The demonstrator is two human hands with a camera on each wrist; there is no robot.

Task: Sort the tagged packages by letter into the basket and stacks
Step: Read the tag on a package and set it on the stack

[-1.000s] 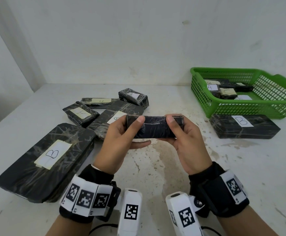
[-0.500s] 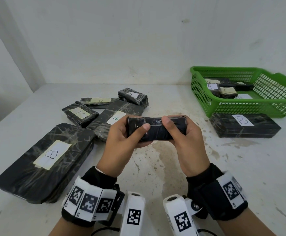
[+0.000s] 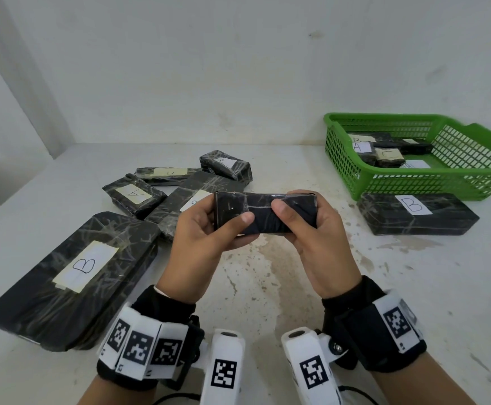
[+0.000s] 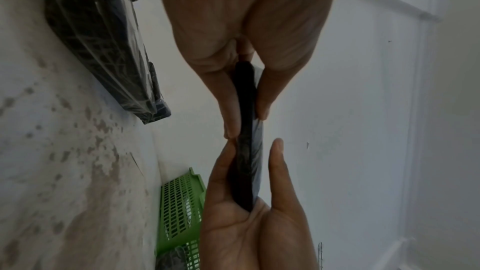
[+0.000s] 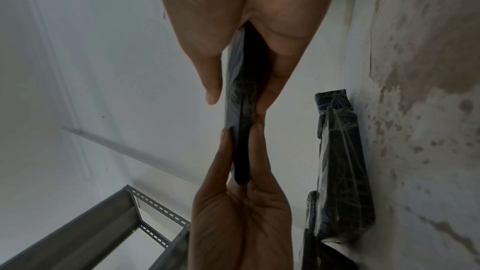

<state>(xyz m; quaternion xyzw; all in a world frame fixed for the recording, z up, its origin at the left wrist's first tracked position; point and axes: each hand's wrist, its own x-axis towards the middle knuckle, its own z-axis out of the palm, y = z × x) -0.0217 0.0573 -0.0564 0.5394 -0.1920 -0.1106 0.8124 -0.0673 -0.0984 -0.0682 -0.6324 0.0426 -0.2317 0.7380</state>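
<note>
Green plastic mesh basket (image 3: pixel 419 182) sat back right on the white stained tabletop (image 3: pixel 267 287), a black wrapped B package (image 3: pixel 416 213) right in front, loose black wrapped packages (image 3: pixel 180 188) piled left.

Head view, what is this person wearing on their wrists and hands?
The left hand and right hand are bare, without gloves. Each wrist carries a black strap with white square tags printed with black pixel-pattern markers. A white camera housing with its own marker juts from each wrist, and thin black cables trail at the bottom edge.
</note>
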